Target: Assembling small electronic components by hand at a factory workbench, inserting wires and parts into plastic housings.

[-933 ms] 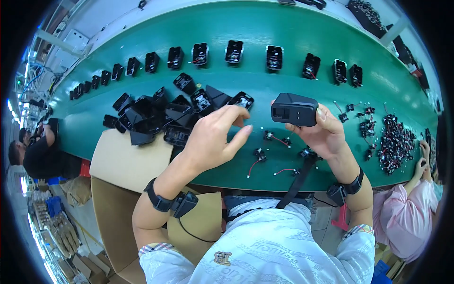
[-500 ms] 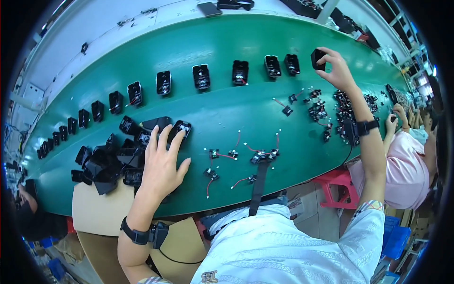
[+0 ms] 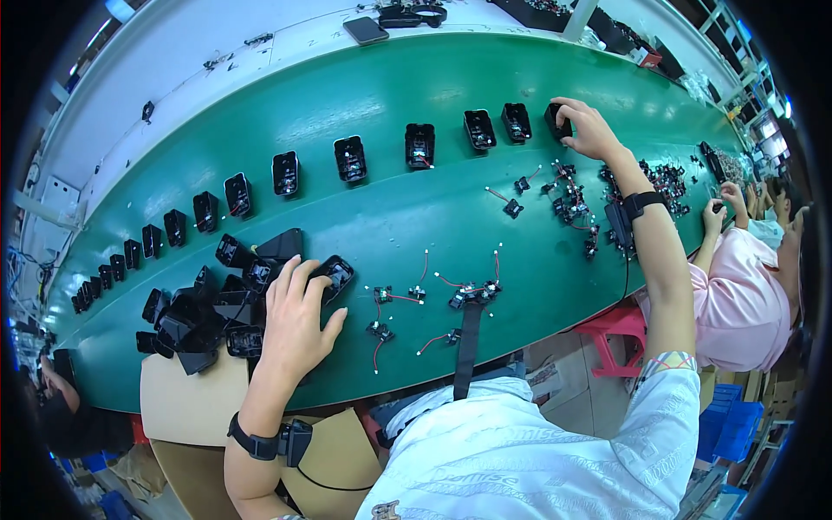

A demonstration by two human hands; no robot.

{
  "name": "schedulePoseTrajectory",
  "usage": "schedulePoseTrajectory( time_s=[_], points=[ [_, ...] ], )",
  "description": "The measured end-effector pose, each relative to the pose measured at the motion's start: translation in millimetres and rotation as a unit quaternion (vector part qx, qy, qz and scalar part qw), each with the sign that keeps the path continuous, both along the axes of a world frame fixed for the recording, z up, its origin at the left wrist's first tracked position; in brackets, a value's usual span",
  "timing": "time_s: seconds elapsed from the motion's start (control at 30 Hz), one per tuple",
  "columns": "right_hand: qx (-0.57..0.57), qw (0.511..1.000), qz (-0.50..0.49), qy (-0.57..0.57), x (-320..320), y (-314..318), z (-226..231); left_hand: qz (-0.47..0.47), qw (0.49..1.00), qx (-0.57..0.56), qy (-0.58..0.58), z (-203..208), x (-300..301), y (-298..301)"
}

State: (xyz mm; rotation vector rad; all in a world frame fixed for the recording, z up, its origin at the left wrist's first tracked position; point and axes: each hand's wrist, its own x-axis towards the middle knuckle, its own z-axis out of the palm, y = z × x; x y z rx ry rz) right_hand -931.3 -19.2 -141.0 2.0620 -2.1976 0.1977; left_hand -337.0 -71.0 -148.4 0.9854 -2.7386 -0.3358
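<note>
At the far right end of a row, my right hand [image 3: 596,132] grips a black plastic housing [image 3: 556,121] between thumb and fingers. This housing is beside the last open-topped housing [image 3: 516,123]; whether it rests on the table I cannot tell. My left hand [image 3: 299,319] lies with fingers apart over a heap of black housings [image 3: 186,319]. Its fingertips are next to one loose housing [image 3: 338,276] at the heap's right edge, and I see no grip on it. Small black parts with red wires [image 3: 468,293] lie in front of me, right of the left hand.
The row of housings [image 3: 350,159] curves along the green table [image 3: 381,221] to the far left. More wired parts [image 3: 569,199] are piled below my right forearm. An open cardboard box [image 3: 195,394] stands at the near edge. A person in pink [image 3: 741,303] sits at the right.
My right hand has brought its housing lower and closer to the row's end. The left hand stays over the heap, fingers still spread. The whole view has shifted slightly.
</note>
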Motion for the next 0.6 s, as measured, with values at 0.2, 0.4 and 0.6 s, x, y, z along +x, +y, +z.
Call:
schedulePoseTrajectory(
  time_s=[0.2,0.4,0.6],
  points=[
    [0.0,1.0,0.008,-0.009,-5.0,-2.9,-1.0,0.002,1.0,0.002,-0.004,-9.7,-1.5,2.3],
    [-0.08,0.993,0.035,0.076,17.3,9.6,15.2,0.003,1.0,0.0,0.012,-7.6,-5.8,4.8],
    [0.014,0.986,0.011,-0.165,131.1,37.7,34.1,0.022,0.998,0.038,0.051,4.6,-5.4,1.8]
  ],
)
